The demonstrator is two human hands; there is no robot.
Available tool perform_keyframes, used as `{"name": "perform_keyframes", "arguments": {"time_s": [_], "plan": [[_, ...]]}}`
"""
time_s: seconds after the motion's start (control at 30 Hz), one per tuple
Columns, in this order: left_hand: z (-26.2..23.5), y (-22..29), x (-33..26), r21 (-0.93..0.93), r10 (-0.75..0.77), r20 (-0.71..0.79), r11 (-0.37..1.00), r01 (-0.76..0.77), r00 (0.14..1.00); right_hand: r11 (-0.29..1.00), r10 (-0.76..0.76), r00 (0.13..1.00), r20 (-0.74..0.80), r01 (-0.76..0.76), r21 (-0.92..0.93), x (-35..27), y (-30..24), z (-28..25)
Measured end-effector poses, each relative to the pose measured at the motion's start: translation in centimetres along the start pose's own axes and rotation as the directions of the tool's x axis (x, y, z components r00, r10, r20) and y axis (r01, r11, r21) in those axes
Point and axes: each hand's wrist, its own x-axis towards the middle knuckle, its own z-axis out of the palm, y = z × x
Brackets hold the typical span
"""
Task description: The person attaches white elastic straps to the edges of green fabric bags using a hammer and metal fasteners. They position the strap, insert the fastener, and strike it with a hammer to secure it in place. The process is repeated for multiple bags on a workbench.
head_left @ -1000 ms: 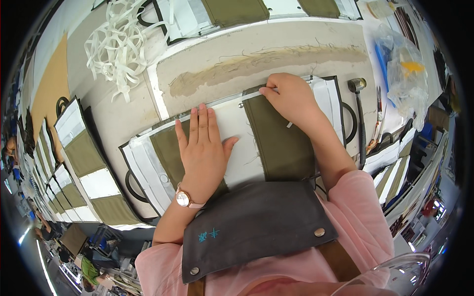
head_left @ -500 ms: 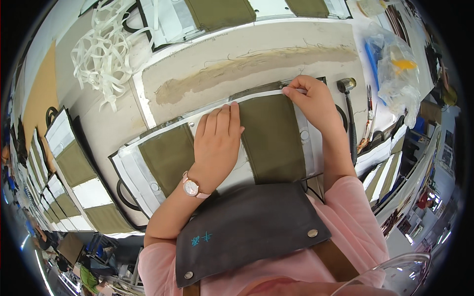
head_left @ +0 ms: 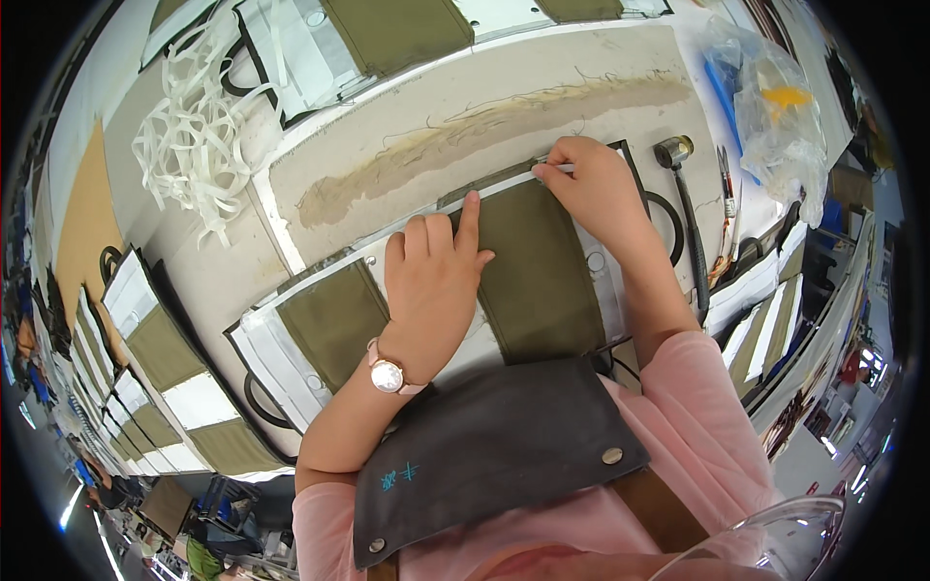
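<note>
A flat bag piece (head_left: 536,281), white with olive-green panels and black edging, lies in front of me on the table. A narrow white tape (head_left: 506,183) runs along its far edge. My left hand (head_left: 429,276) lies palm down over the middle of the piece, its index finger stretched out onto the tape and its other fingers slightly bent near the edge. At the right part of that edge, my right hand (head_left: 591,189) pinches the tape between thumb and fingers; the exact grip is partly hidden.
A heap of white tape (head_left: 194,145) sits at the far left. A hammer (head_left: 684,194) and a clear plastic bag (head_left: 775,116) lie on the right. More bag pieces stand at the left (head_left: 170,344), far side (head_left: 407,34) and right (head_left: 765,320).
My left index finger has spread away from the others and reaches along the tape, while those fingers have drawn back a little. My right hand keeps its pinch. The whole view has shifted slightly.
</note>
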Motion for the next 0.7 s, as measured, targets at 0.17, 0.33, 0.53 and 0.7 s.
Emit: {"name": "perform_keyframes", "arguments": {"time_s": [0.17,0.33,0.53,0.7], "plan": [[-0.1,0.9,1.2,-0.072,0.007,-0.042,0.997,-0.01,0.999,0.996,-0.005,0.999,-0.038,0.002,-0.085,-0.4,-0.4,0.3],[2.0,0.4,2.3,-0.173,0.117,-0.142,0.975,-0.141,0.983,0.998,0.043,0.995,-0.088,-0.047,-0.048,-1.1,0.1,-1.8],[2.3,0.4,2.3,-0.167,0.118,-0.133,0.976,-0.139,0.984,0.988,0.125,0.988,-0.085,-0.116,0.106,-1.3,2.4,-3.0],[2.2,0.3,2.6,-0.16,0.127,-0.128,0.976,-0.147,0.984,0.993,0.11,0.985,-0.134,-0.113,-0.018,-0.7,2.2,-2.2]]}}
